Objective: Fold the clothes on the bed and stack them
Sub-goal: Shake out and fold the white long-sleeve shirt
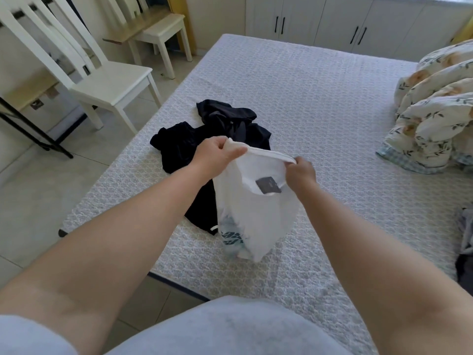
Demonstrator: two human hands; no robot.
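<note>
Left hand (217,156), right hand (302,172): fingers pinching collar of white T-shirt (256,208), hanging above bed (320,103); black clothes (204,142) heaped behind T-shirt

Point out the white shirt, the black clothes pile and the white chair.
white shirt (258,213): head view, hanging front panel.
black clothes pile (184,149): head view, left heap.
white chair (112,80): head view, seat.
</note>
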